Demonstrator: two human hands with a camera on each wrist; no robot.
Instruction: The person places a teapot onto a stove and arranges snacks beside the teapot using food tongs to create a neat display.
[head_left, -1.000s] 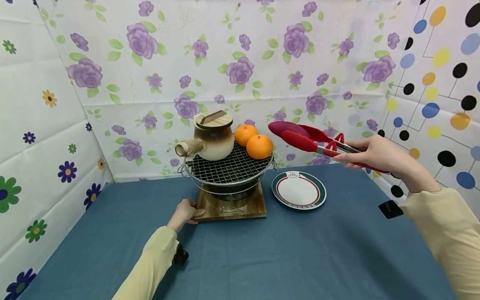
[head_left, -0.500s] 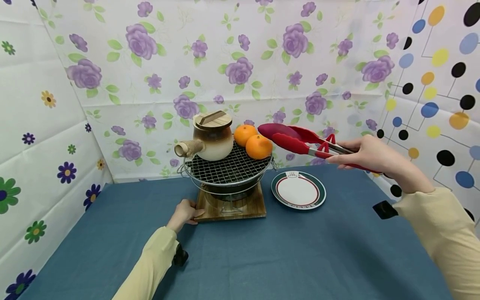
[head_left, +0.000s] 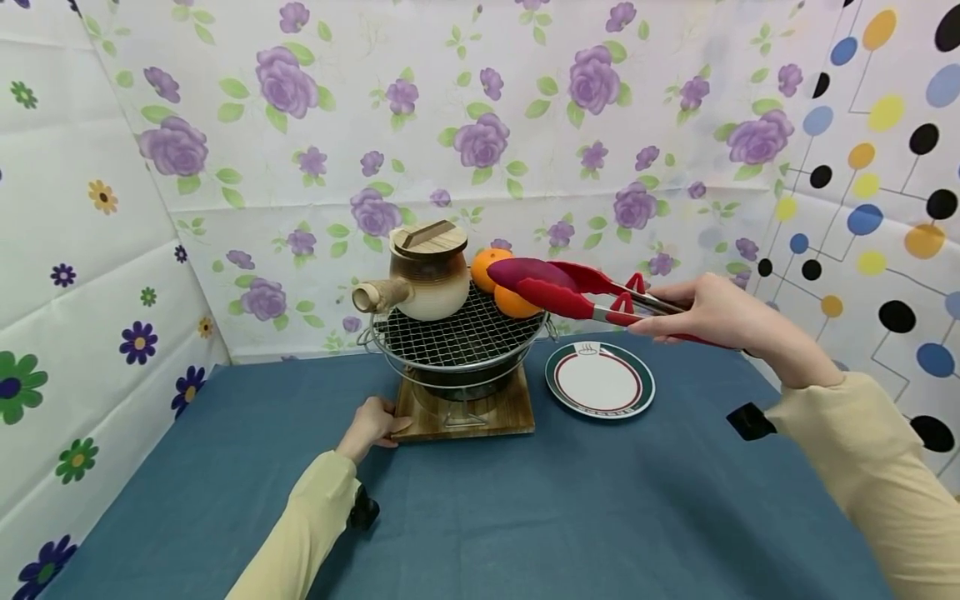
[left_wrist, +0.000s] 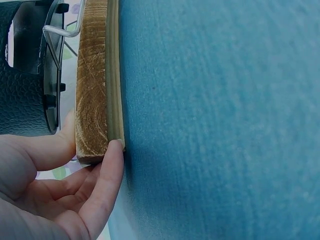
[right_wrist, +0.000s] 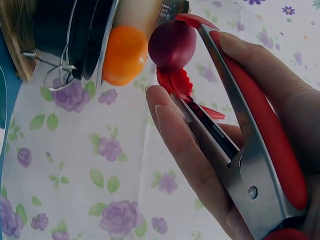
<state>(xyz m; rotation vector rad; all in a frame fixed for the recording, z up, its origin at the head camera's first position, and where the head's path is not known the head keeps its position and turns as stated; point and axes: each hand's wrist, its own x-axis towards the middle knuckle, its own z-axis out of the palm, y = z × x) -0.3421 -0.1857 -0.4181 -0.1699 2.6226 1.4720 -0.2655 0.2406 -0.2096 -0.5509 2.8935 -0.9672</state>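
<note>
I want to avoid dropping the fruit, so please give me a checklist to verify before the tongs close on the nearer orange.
1. Right hand grips the red tongs firmly: ok.
2. Tongs are open wide enough: ok, the two tips are apart.
3. Tips sit on both sides of the nearer orange: cannot tell, they overlap it in the head view.
4. Left hand steadies the wooden base: ok, fingers hold its corner.
5. Plate lies bare beside the grill: ok.
6. Clay pot stands apart from the tongs: ok.
</note>
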